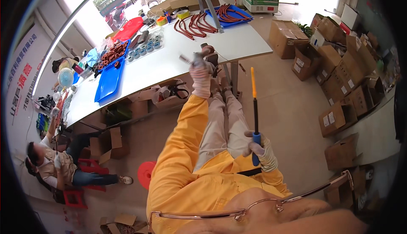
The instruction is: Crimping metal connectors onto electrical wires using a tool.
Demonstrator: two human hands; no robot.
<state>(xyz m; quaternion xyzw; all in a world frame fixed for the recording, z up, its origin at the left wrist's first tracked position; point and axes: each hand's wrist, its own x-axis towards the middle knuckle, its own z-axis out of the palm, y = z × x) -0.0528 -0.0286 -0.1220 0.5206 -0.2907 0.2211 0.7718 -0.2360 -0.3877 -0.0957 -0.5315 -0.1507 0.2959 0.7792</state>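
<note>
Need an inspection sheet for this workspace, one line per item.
Surface: white table, loaded mostly along its far and left sides.
Job's things: blue-handled tool with a black shaft and orange end.
Clutter: tape rolls, red-brown parts, blue tray.
Grips: right grip closed on the tool; left grip over the table's near edge, contents unclear. Both gloved.
Cables: red-brown cable-like lengths, loose on the table.
Surroundings: cardboard boxes at right, seated co-worker at left.
</note>
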